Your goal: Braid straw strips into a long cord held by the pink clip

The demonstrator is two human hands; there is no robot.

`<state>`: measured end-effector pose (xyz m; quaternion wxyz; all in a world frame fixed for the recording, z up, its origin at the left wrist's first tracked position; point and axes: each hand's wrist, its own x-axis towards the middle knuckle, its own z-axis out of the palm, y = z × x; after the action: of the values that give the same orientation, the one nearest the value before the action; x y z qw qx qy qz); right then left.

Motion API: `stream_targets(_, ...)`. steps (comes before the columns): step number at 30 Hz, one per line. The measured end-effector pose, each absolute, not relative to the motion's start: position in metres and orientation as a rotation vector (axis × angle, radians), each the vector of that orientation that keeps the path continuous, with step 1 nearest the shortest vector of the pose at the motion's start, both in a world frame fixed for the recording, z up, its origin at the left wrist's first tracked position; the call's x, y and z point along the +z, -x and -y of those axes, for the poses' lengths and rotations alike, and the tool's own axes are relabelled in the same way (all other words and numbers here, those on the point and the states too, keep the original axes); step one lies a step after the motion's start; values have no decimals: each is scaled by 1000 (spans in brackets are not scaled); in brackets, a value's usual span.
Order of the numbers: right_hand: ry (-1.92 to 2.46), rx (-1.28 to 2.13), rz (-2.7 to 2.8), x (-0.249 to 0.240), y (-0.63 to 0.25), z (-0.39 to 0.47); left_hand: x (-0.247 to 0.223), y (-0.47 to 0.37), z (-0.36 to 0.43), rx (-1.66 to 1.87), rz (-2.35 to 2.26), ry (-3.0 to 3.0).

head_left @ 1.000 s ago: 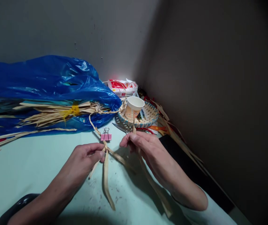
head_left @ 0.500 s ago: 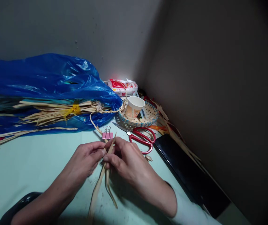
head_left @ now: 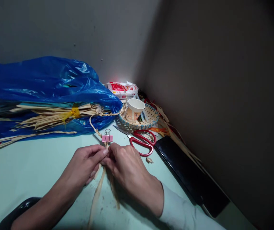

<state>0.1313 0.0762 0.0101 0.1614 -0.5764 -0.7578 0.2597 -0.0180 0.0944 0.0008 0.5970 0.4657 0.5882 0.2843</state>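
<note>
My left hand [head_left: 89, 161] is closed, thumb and fingers pinching pale dried straw strips [head_left: 97, 195] just below a pink binder clip [head_left: 107, 138]. Right beside it, my right hand [head_left: 126, 163] is closed on the same strips, its fingertips touching those of the left. Loose strip ends hang down toward me from under both hands. The clip grips the strips above my fingers, and a braided straw cord [head_left: 93, 124] runs from it up toward the back. Just where the strips cross is hidden by my fingers.
Red-handled scissors [head_left: 143, 142] lie right of the clip. Behind them a woven basket [head_left: 151, 119] holds a paper cup [head_left: 135, 109]. A blue plastic bag [head_left: 43, 76] with a straw bundle [head_left: 48, 115] spreads at left. A black flat object [head_left: 189, 172] lies right, by the wall.
My right hand has turned over and moved slightly left, its fingers now covering the strip tip that stuck up before. The hanging strips have shifted, and the whole view has slid a little.
</note>
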Motion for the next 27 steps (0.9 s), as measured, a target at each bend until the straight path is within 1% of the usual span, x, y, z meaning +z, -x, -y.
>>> stream_targets(2,1633,771,2128,15,-137,-79,2,16,-94,680,-1380,-985)
stream_targets(5,1644,651,2061,19,-143,-82,2,16,-94,714,-1352,-888)
stream_targets(7,1623,630,2083,19,-144,-82,2,17,-95,715,-1322,-858)
stream_targets(10,1573,772,2096,15,-142,-82,0,21,-97,686,-1316,-851)
stream_targets(16,1562,942,1874,6,-142,-82,1,23,-98,635,-1315,-917)
stream_targets(22,1515,1007,1759,6,-139,-81,4,22,-98,637,-1340,-848)
stream_targets(27,1509,1010,1744,8,-136,-81,-5,24,-99,612,-1352,-956)
